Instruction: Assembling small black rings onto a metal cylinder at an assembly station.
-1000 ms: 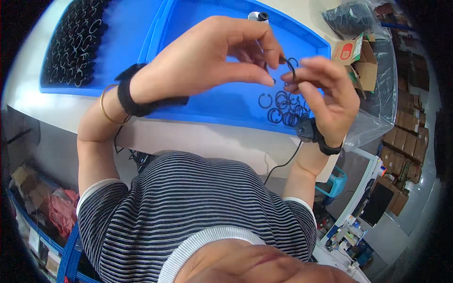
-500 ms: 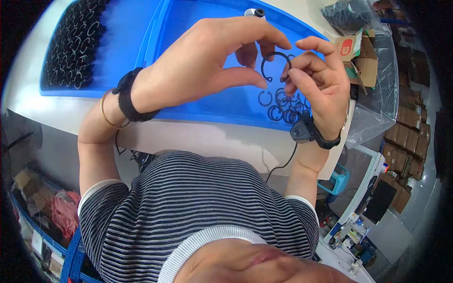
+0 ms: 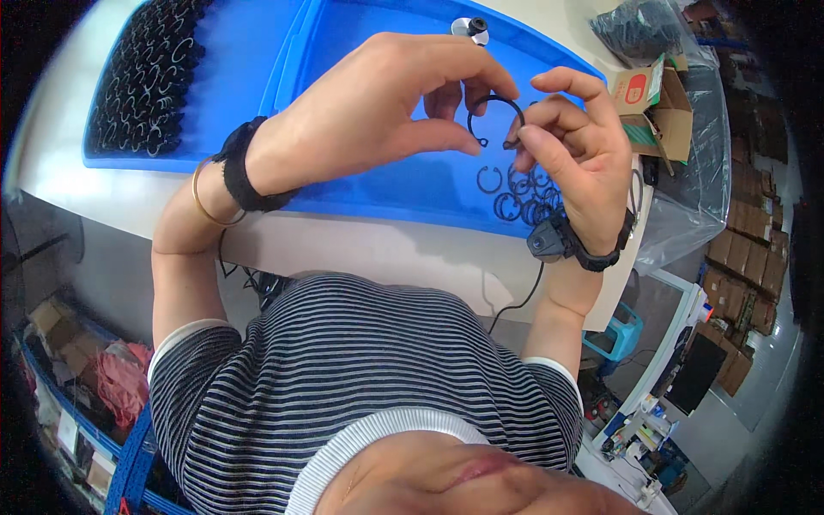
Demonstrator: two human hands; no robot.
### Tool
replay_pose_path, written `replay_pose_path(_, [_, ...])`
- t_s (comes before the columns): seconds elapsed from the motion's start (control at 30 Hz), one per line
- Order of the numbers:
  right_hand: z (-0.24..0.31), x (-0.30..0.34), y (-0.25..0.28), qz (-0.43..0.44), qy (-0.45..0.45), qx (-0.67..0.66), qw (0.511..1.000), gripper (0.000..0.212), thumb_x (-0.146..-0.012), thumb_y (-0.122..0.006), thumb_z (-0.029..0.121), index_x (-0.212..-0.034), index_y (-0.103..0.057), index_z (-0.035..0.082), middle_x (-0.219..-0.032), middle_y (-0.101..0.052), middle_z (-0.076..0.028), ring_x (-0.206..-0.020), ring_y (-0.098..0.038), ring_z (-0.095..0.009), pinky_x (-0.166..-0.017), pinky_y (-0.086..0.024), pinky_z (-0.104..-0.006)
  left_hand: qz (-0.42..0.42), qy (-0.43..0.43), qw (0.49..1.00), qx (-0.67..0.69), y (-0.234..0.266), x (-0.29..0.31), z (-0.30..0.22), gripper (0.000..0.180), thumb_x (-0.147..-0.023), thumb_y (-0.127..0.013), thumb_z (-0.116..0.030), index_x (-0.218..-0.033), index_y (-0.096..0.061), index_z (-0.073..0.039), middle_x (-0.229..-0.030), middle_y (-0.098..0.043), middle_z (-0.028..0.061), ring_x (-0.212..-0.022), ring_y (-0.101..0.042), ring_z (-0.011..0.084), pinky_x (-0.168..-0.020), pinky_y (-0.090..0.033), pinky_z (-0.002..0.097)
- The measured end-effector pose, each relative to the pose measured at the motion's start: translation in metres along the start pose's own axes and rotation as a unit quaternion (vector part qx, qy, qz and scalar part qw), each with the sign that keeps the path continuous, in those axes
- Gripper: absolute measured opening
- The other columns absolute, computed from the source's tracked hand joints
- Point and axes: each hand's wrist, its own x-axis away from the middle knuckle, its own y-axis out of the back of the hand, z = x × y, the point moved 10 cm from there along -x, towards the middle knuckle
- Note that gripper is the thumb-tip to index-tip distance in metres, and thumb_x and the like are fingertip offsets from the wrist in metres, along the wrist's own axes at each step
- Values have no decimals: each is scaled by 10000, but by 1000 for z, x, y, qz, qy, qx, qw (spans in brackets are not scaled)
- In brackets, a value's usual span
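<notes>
A dark open retaining ring (image 3: 471, 121) with small eyelet ends is held up above a blue tray (image 3: 369, 193). My right hand (image 3: 577, 142) pinches the ring's right side between thumb and fingers. My left hand (image 3: 378, 107) curls around its upper left; the fingers meet the ring there, while the thumb tip sits near the left eyelet. Below my hands, several similar rings (image 3: 490, 179) lie loose in the tray, partly hidden by my right hand and wrist. At the tray's far left, many rings rest in rows on a black pad (image 3: 142, 86).
A small white and black device (image 3: 470, 30) stands at the tray's far edge. To the right are an opened cardboard box (image 3: 661, 116) and clear plastic sheeting (image 3: 687, 206). A black cable (image 3: 518, 302) hangs at the white table's front edge (image 3: 412, 249). A blue stool (image 3: 620, 333) stands at lower right.
The ring has tilted slightly, and both hands have shifted a little relative to the tray. The whole view has moved slightly. Both hands keep their hold.
</notes>
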Motion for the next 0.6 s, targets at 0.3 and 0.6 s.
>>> replay_pose_path(0.3, [10, -4, 8, -6, 55, 34, 998, 438, -934, -696, 63, -1315, -489, -2, -940, -710, -82, -837, -681, -123, -730, -559, -245, -14, 18, 996, -91, 31, 1, -15, 424, -787, -802, -53, -1194, -681, -41, -947, -648, 47, -815, -593, 134, -733, -489, 271])
replay_pose_path(0.6, [27, 7, 25, -39, 91, 48, 994, 414, -926, -704, 83, -1292, -532, -9, -918, -712, -73, -831, -683, -121, -718, -554, -241, 25, 64, 976, -207, 44, -42, 7, 397, -810, -818, -180, -1114, -628, -10, -1043, -634, 163, -899, -636, 298, -784, -525, 374])
